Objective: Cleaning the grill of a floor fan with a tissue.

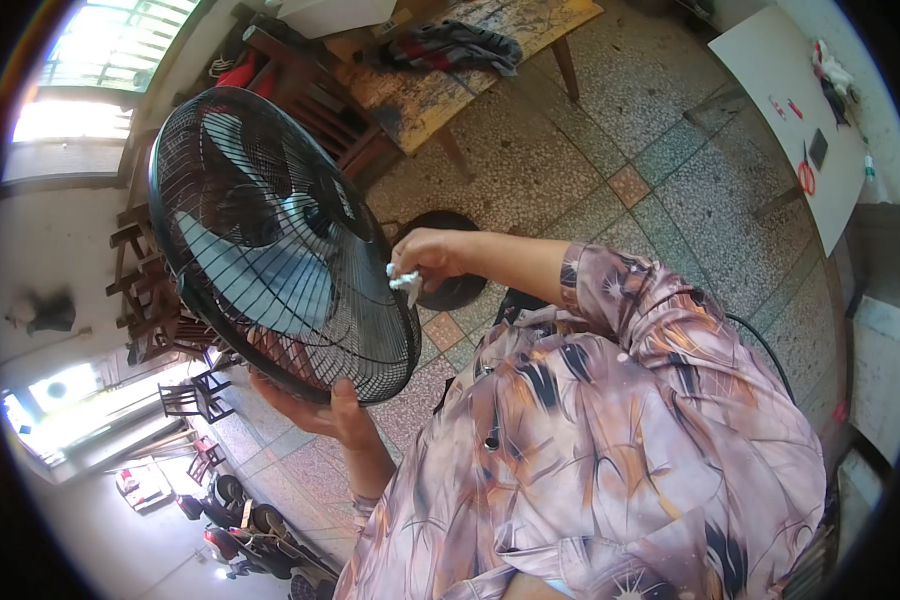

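Note:
An electric fan [255,270] with a round black wire grille and pale blue blades stands before me, its head tilted. My left hand [319,412] grips the rim of the grille, the thumb on the near side and the fingers behind the wires. A crumpled white cloth or tissue [407,282] is pinched in my right hand [429,256], close to the grille's edge. Whether that cloth touches the wires, I cannot tell. Beyond my right hand, the fan's round black base [450,296] rests on the floor, partly hidden by hand and grille.
A worn yellow wooden table [412,112] bears a dark grey cloth [450,49]. At right, a white table [772,67] holds orange-handled scissors [806,174] and a dark flat object [818,148]. Wooden stools [146,277] are stacked by the wall; motorcycles [251,525] stand farther off.

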The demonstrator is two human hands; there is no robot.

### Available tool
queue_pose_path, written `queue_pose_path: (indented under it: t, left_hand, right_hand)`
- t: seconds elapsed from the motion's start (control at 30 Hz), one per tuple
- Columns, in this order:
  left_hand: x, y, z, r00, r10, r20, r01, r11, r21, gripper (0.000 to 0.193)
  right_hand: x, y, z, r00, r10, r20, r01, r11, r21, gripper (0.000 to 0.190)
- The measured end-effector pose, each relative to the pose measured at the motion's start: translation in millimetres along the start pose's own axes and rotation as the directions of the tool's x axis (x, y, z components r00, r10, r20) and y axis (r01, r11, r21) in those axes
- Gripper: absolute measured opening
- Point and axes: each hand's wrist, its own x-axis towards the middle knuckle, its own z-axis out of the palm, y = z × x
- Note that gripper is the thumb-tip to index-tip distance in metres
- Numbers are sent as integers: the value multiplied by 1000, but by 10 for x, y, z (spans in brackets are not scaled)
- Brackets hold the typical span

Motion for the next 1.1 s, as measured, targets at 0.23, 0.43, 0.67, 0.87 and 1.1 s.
queue_pose_path:
  t: [0.23,0.43,0.67,0.87,1.1]
  left_hand:
    - [6,-7,-63,1000,-13,28,14,999,-43,94]
    - [-13,-18,-76,999,-4,33,5,999,-54,93]
    - [-44,-66,-71,999,32,10,-32,999,-5,83]
    - [-40,-64,-120,1000,-17,27,17,1000,-10,96]
    - [-36,-62,-60,1000,8,-8,-8,1000,15,85]
  right_hand:
    - [-219,45,76,995,-27,94,29,999,-18,14]
    - [-190,-108,-111,976,-217,-27,218,968,123,15]
    - [-64,-157,-13,975,-223,-10,223,971,88,12]
    - [-72,-267,32,984,-168,-59,168,986,-3,12]
    - [21,-271,-39,991,-113,-72,108,992,-68,12]
